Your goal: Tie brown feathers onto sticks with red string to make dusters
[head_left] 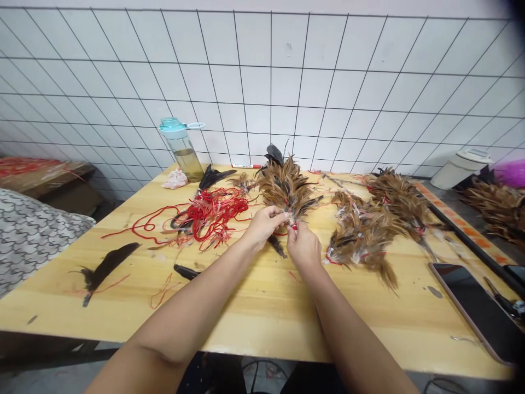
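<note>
Both my hands meet at the middle of a wooden table [254,306]. My left hand [264,224] pinches the base of a fan-shaped bunch of brown feathers [287,186] that points away from me. My right hand [303,246] is closed just below it, fingers pressed at the same base, where a bit of red string shows. A tangle of red string [213,210] lies to the left of my hands. To the right, bound brown feather bunches [365,232] lie in a heap.
A water bottle [182,148] with a teal lid stands at the back left by a tiled wall. A single dark feather [104,265] lies at the left. A dark phone [476,309] rests near the right edge. A black rod [467,241] runs along the right.
</note>
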